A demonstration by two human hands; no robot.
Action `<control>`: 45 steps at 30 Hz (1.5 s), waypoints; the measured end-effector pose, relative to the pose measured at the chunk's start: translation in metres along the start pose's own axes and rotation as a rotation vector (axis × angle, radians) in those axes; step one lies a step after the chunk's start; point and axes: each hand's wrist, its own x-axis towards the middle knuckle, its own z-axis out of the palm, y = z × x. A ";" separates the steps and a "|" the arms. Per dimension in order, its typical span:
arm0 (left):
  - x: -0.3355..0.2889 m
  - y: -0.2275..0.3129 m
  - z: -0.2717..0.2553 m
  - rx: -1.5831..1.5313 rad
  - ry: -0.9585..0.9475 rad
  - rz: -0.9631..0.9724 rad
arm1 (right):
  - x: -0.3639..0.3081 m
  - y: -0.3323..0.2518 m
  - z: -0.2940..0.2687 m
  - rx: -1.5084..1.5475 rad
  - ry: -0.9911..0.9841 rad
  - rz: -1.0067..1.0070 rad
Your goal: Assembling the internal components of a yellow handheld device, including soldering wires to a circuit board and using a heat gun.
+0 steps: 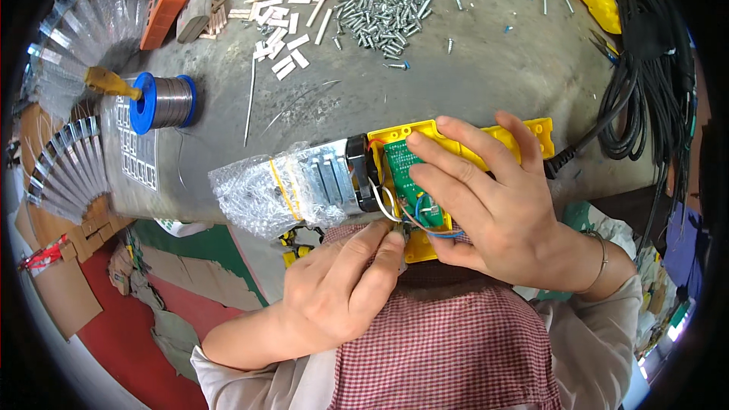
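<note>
A yellow plastic tool housing (pixel 539 133) lies open at the table's near edge, with a green circuit board (pixel 400 158) in it. Joined to its left is a metal barrel (pixel 330 175) with a black collar, its far end covered in bubble wrap (pixel 250 193). My right hand (pixel 493 205) lies over the board and grips the housing, thumb at the near side. My left hand (pixel 345 281) is closed in a pinch at the housing's near edge, beside white wires (pixel 383 201) and blue and brown ones. What its fingertips pinch is mostly hidden.
Screws (pixel 383 19) and short white-and-copper strips (pixel 292 23) lie piled at the back. A blue solder spool (pixel 163 102) with a yellow-handled tool stands left, near an orange tool (pixel 167 4). Black cables (pixel 638 106) hang at right. Bubble-wrapped parts (pixel 99 23) fan out far left.
</note>
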 end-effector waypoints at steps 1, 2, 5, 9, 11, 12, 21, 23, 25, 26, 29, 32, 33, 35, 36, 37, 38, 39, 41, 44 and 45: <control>0.001 0.001 -0.001 0.002 -0.009 0.005 | 0.000 -0.001 0.000 -0.012 0.006 0.003; -0.001 0.003 -0.002 0.009 -0.001 0.005 | -0.002 -0.001 -0.002 -0.016 0.009 -0.006; -0.005 -0.003 0.000 -0.044 0.028 -0.010 | -0.002 0.002 -0.005 0.032 -0.024 -0.009; -0.003 -0.005 -0.007 -0.112 -0.019 -0.024 | -0.008 -0.001 -0.017 0.033 -0.035 -0.017; -0.007 -0.009 -0.012 -0.116 -0.033 -0.035 | -0.016 0.000 -0.020 -0.005 -0.013 -0.051; -0.013 -0.014 -0.015 -0.116 0.050 -0.012 | -0.023 0.002 -0.020 -0.014 0.027 -0.068; 0.002 -0.061 -0.004 0.081 0.035 -0.139 | -0.013 0.003 -0.013 -0.122 0.298 0.097; 0.000 -0.066 -0.002 0.099 0.063 -0.128 | -0.016 0.000 -0.014 -0.140 0.197 0.101; 0.000 -0.069 -0.003 0.092 0.079 -0.128 | -0.025 0.000 -0.013 -0.115 0.147 0.030; 0.001 -0.070 -0.006 0.081 0.063 -0.124 | -0.026 0.000 -0.012 -0.063 0.109 -0.006; 0.009 -0.070 -0.015 0.073 0.022 -0.105 | -0.026 -0.001 -0.014 0.005 0.089 0.013; 0.015 -0.070 -0.024 -0.151 0.104 -0.053 | -0.016 0.003 -0.027 0.082 0.223 0.013; 0.018 -0.071 -0.025 -0.152 0.108 -0.052 | -0.009 0.007 -0.031 0.042 0.172 0.049; 0.030 -0.073 -0.024 -0.136 0.058 0.083 | 0.004 0.016 -0.034 -0.001 0.123 0.091; 0.038 -0.072 -0.020 -0.166 0.029 0.102 | 0.013 0.021 -0.031 0.009 0.070 0.066; 0.046 -0.070 -0.017 -0.168 0.033 0.102 | 0.019 0.022 -0.029 0.015 0.017 0.043; 0.053 -0.066 -0.014 -0.146 -0.021 0.126 | 0.021 0.021 -0.027 0.013 0.014 0.042; 0.058 -0.063 -0.012 -0.124 -0.075 0.148 | 0.023 0.020 -0.026 -0.011 0.016 0.038; 0.062 -0.061 -0.007 -0.100 -0.091 0.135 | 0.026 0.020 -0.025 -0.033 0.013 0.034; 0.063 -0.063 -0.005 -0.098 -0.128 0.146 | 0.028 0.015 -0.020 -0.143 -0.020 0.033; 0.063 -0.064 -0.004 -0.086 -0.139 0.139 | 0.031 0.017 -0.021 -0.106 -0.034 0.033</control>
